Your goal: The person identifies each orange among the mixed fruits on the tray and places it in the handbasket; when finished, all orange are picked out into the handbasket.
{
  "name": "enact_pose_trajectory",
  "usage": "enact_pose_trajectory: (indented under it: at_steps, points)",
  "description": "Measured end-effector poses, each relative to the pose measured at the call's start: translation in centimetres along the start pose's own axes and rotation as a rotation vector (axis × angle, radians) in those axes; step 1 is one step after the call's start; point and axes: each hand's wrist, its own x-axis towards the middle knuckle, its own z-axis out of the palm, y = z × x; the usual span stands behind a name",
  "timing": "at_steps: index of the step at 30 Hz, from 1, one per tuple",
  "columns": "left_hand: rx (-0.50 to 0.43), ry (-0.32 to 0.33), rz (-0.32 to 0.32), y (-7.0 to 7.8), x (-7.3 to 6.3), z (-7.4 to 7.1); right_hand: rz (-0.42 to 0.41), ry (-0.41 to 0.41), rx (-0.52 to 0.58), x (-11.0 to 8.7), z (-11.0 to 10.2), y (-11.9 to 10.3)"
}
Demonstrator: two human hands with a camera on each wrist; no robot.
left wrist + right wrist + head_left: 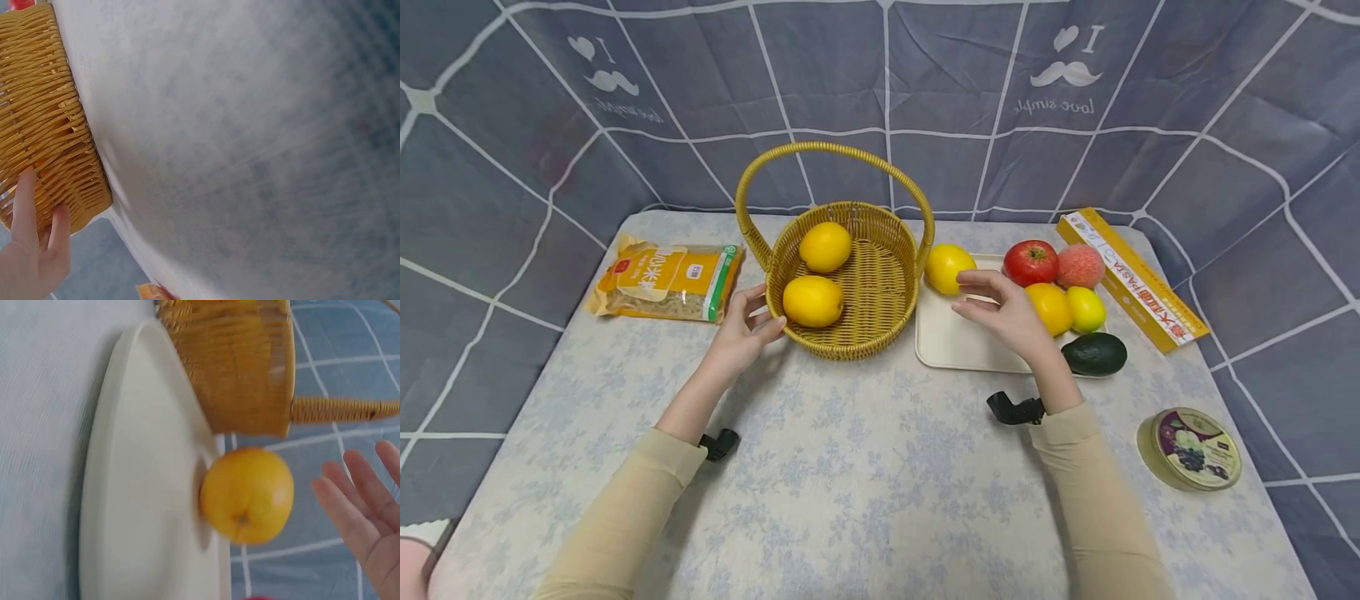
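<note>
A wicker basket (880,337) with a tall handle holds two yellow-orange oranges, one at the back (825,247) and one in front (813,302). At its left side is my left hand (741,329), thumb at the rim; in the left wrist view straight fingers (25,206) lie against the weave. My right hand (1007,317) hovers over the cream tray (958,346), fingers spread and nothing between them. Nearest to it is another orange (950,268), on the tray's back left corner; the right wrist view shows this orange (247,495) apart from the fingertips.
Crowding the tray's right side are a red apple (1032,262), a pinkish peach (1081,266), an orange (1049,309), a lemon (1086,310) and a dark green avocado (1094,354). Beyond lies a pasta box (1131,279); nearer, a round tin (1195,450). A grain bag (666,279) lies left.
</note>
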Motion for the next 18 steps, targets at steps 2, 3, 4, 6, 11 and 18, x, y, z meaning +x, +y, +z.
enact_pose_trajectory:
  at_steps: [2,3,4,6,11,18]
  points:
    - [0.011,0.002,-0.003,0.1,0.0,0.1,0.015,0.021,-0.027,-0.2,-0.7,0.5]
    - [0.016,0.003,-0.004,0.1,0.1,0.1,0.020,0.032,-0.036,-0.2,-1.0,0.7]
    - [0.021,0.006,-0.005,0.1,0.1,0.1,0.026,0.043,-0.050,-0.3,-1.2,0.9]
    - [0.029,0.010,-0.006,0.1,0.1,0.1,0.033,0.069,-0.061,-0.3,-1.4,1.1]
    - [0.038,0.010,0.002,0.0,0.1,0.0,0.043,0.121,-0.076,0.2,-1.7,2.0]
    - [0.032,0.008,0.003,0.0,0.1,0.0,0.056,0.159,-0.092,1.8,-1.4,2.9]
